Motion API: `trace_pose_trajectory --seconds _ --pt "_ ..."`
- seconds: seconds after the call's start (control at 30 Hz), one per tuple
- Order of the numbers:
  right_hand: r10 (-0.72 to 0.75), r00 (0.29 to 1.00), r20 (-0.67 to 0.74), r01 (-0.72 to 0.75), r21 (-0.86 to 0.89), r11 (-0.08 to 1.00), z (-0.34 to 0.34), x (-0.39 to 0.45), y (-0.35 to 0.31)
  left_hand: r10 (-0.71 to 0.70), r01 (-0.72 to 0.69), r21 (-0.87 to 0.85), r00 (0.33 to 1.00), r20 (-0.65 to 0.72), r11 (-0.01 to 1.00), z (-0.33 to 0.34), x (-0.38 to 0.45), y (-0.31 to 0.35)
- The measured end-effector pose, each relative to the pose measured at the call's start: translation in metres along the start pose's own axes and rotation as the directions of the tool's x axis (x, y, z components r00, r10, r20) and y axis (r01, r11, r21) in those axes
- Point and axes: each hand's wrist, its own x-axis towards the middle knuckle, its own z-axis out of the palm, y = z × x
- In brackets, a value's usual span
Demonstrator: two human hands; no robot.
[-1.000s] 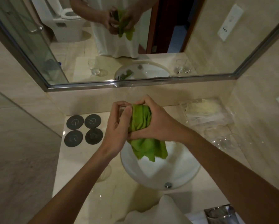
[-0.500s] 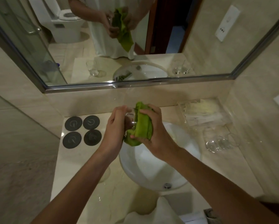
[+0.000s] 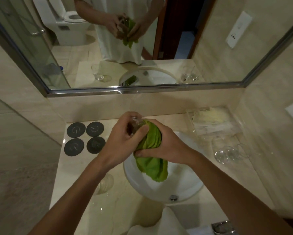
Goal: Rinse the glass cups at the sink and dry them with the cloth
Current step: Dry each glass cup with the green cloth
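- Nearest the camera, two bare forearms reach in over the pale marble counter (image 3: 78, 197), and a glass cup (image 3: 106, 183) stands on it half hidden under the left forearm.
- The white round basin (image 3: 181, 189) sits right below the hands, with its chrome overflow fitting (image 3: 173, 197) on the near wall.
- Right hand (image 3: 166, 146): fingers and thumb curl tight round a bunched green cloth (image 3: 150, 150), and a loose tail of it hangs down over the basin.
- Left hand (image 3: 121, 141): fingers wrap a clear glass cup (image 3: 135, 127) held above the basin's far rim, and the cloth presses against it from the right.
- Left of the hands, four dark round coasters (image 3: 85, 139) lie in a square on the counter.
- Over on the right, two more clear glasses (image 3: 227, 154) stand side by side near the wall.
- Behind them sits a clear tray (image 3: 215, 122) of wrapped pale items, too blurred to name.
- Farthest back, the mirror (image 3: 210, 39) shows the same hands, cloth and glass, plus a toilet (image 3: 72, 26) behind the person.
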Motion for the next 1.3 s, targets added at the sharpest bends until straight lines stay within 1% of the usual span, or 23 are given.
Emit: trace_pose_trajectory --seconds 0.07,0.17,0.2,0.27,0.33,0.4,0.5,0.6,0.67,0.77,0.87,0.93,0.97,1.0,1.1,1.13,1.2,1.27,1.3 --pt "-0.008 0.998 -0.061 0.012 0.063 0.998 0.005 -0.004 0.004 -0.026 0.030 -0.103 0.999 0.036 0.994 -0.005 -0.001 -0.005" --pt "0.002 0.984 -0.176 0.023 0.136 0.990 0.009 -0.010 0.010 -0.109 0.097 -0.300 0.994 -0.023 0.949 -0.013 -0.006 -0.023" --pt "-0.006 0.980 -0.197 0.033 0.135 0.990 0.009 -0.011 0.012 -0.143 0.129 -0.340 0.990 -0.014 0.931 -0.015 -0.008 -0.031" --pt "-0.021 0.977 -0.213 0.049 0.125 0.991 0.008 -0.013 0.014 -0.184 0.197 -0.420 0.980 0.073 0.886 -0.017 -0.015 -0.044" --pt "-0.026 0.977 -0.210 0.055 0.133 0.990 0.009 -0.013 0.016 -0.199 0.243 -0.466 0.970 0.142 0.851 -0.014 -0.020 -0.051" --pt "-0.030 0.977 -0.211 0.060 0.140 0.988 0.013 -0.014 0.018 -0.206 0.261 -0.442 0.964 0.170 0.858 -0.009 -0.022 -0.055" --pt "-0.046 0.978 -0.202 0.066 0.096 0.993 0.017 -0.014 0.020 -0.223 0.326 -0.462 0.939 0.264 0.825 0.003 -0.022 -0.049" --pt "-0.079 0.980 -0.184 0.075 -0.029 0.997 0.015 -0.013 0.022 -0.282 0.421 -0.522 0.902 0.327 0.742 0.011 -0.019 -0.043" --pt "-0.105 0.978 -0.182 0.083 -0.122 0.989 0.012 -0.013 0.024 -0.288 0.449 -0.550 0.889 0.356 0.704 0.016 -0.018 -0.043" --pt "-0.176 0.969 -0.171 0.133 -0.235 0.963 0.007 -0.015 0.023 -0.322 0.425 -0.526 0.904 0.280 0.736 0.020 -0.020 -0.044" --pt "-0.211 0.968 -0.137 0.165 -0.286 0.944 0.003 -0.015 0.026 -0.285 0.351 -0.428 0.935 0.211 0.833 0.019 -0.019 -0.043" --pt "-0.204 0.967 -0.150 0.159 -0.266 0.951 0.004 -0.017 0.030 -0.235 0.273 -0.366 0.961 0.145 0.890 0.015 -0.018 -0.041" --pt "-0.195 0.966 -0.168 0.153 -0.234 0.960 0.005 -0.018 0.032 -0.226 0.252 -0.352 0.967 0.113 0.901 0.013 -0.017 -0.040" --pt "-0.184 0.965 -0.186 0.147 -0.195 0.970 0.007 -0.019 0.033 -0.225 0.244 -0.358 0.970 0.096 0.901 0.010 -0.017 -0.040" --pt "-0.151 0.966 -0.211 0.129 -0.114 0.985 0.012 -0.020 0.036 -0.210 0.234 -0.396 0.972 0.104 0.888 0.005 -0.017 -0.039" --pt "-0.144 0.968 -0.206 0.124 -0.107 0.986 0.013 -0.020 0.037 -0.213 0.224 -0.399 0.974 0.071 0.889 0.006 -0.018 -0.039" --pt "-0.158 0.972 -0.173 0.129 -0.164 0.978 0.014 -0.021 0.036 -0.271 0.221 -0.394 0.960 -0.074 0.892 0.012 -0.017 -0.038" --pt "-0.212 0.971 -0.113 0.169 -0.305 0.937 0.016 -0.020 0.032 -0.290 0.199 -0.357 0.931 -0.223 0.913 0.020 -0.017 -0.035" --pt "-0.249 0.964 -0.092 0.197 -0.382 0.903 0.018 -0.020 0.029 -0.281 0.184 -0.338 0.922 -0.265 0.923 0.025 -0.018 -0.034"
